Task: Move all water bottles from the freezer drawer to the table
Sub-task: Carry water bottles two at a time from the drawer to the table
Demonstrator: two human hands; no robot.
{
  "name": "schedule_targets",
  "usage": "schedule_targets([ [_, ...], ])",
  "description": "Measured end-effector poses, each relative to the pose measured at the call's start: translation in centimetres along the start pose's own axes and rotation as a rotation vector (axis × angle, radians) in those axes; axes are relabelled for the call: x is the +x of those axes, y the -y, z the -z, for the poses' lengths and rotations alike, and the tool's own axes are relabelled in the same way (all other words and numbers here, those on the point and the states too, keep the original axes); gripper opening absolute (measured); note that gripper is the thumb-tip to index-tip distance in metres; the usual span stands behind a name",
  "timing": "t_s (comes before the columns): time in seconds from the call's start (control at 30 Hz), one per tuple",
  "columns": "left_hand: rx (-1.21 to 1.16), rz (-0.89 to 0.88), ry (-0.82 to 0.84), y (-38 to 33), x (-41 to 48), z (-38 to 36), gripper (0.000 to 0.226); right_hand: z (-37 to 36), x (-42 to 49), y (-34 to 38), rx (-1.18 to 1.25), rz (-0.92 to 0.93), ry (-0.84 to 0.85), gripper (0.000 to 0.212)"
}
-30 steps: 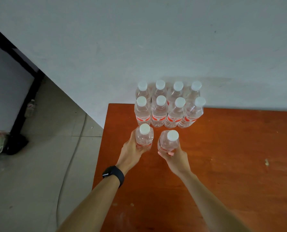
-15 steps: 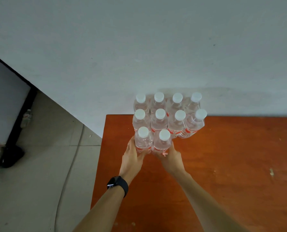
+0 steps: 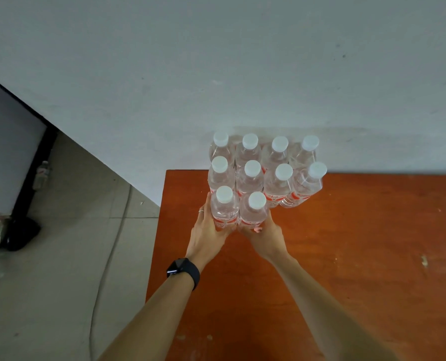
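Eight bottles (image 3: 252, 175) stand in two rows against the wall (image 3: 216, 74) on the bench (image 3: 347, 256), right behind my two. My left hand (image 3: 206, 235) grips the left bottle (image 3: 224, 212) and my right hand (image 3: 268, 237) grips the right bottle (image 3: 253, 214), fingers (image 3: 203, 212) curled round their lower parts. The two stand upright and touch each other.

The left hand (image 3: 206, 230) and right hand (image 3: 267, 237) are bringing the left bottle (image 3: 224, 211) and right bottle (image 3: 253, 216) together, closing up against the bottle rows (image 3: 250, 175)
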State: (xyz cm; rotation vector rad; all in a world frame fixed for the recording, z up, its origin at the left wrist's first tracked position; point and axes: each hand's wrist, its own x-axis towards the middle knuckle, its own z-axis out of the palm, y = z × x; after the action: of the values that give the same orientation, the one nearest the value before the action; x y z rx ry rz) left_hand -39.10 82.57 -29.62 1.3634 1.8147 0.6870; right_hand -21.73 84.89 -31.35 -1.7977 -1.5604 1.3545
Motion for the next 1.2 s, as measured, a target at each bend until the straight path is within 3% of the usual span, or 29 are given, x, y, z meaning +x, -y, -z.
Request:
schedule_targets([
  [0.27, 0.034, -0.013, 0.018, -1.1, -0.1, 1.2, 0.096, 0.5, 0.1, 0.3, -0.031, -0.050, 0.017, 0.084],
  [0.53, 0.061, 0.063, 0.097, -1.8, -1.6, 2.6, 0.091, 2.5, -2.2, 0.6, -0.090, -0.161, 0.042, 0.069],
  [0.8, 0.334, 0.210, 0.272, -2.8, -4.8, 1.6, 0.045, 7.2, -10.2, 0.8, -0.064, -0.143, -0.034, 0.048],
  [0.93, 0.400, 0.069, 0.405, -5.6, -7.3, -0.7, 0.039, 10.7, -16.0, -1.3, -0.111, -0.088, -0.106, 0.040],
  [1.1, 0.554, -0.264, 0.500, -12.0, -11.1, -7.0, 0.038, 15.9, -23.9, -5.5, -0.217, -0.046, -0.252, 0.036],
  [1.2, 0.668, -0.481, 0.558, -17.1, -14.7, -12.6, 0.039, 19.2, -30.0, -8.9, -0.264, -0.106, -0.426, 0.034],
])
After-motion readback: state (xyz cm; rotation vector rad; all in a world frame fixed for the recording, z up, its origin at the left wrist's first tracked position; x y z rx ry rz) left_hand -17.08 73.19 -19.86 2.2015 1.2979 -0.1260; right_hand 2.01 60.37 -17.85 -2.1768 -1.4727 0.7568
